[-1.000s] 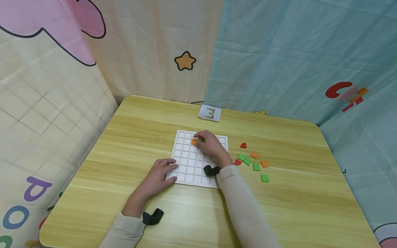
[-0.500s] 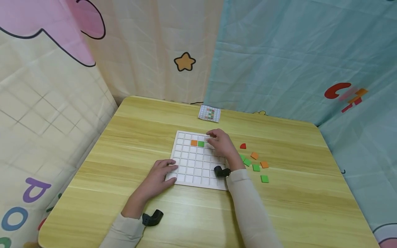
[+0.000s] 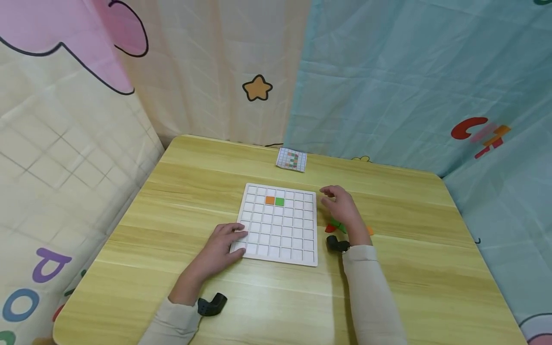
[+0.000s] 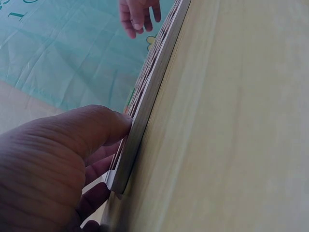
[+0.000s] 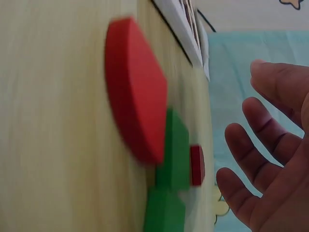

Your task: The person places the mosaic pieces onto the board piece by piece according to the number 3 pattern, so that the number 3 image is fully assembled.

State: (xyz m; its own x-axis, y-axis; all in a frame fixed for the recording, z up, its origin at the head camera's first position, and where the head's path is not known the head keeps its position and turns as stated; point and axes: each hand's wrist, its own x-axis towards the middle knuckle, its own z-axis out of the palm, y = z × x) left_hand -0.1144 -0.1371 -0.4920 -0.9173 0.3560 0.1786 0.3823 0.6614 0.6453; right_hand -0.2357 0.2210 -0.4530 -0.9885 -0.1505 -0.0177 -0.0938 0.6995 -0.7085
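In the head view, a white grid board (image 3: 276,230) lies on the table, with an orange square tile (image 3: 270,200) and a green square tile (image 3: 280,201) side by side in its upper part. My left hand (image 3: 222,247) rests at the board's lower left corner, fingers and thumb touching its edge. Right of the board, my right hand (image 3: 342,206) hovers over loose tiles with nothing in it, fingers spread and slightly bent. Below it, in the right wrist view, are a red quarter-circle tile (image 5: 140,92), green tiles (image 5: 176,150) and another red tile (image 5: 197,165).
A small printed pattern card (image 3: 291,159) lies behind the board near the table's back edge. An orange tile (image 3: 370,230) peeks out beside my right wrist, which hides other loose tiles. Printed curtains (image 3: 379,86) hang around the wooden table (image 3: 172,191).
My right hand has let go of the green tile, which lies beside the orange one on the board. It has moved right, off the board, over the loose tiles. My left hand stays put.
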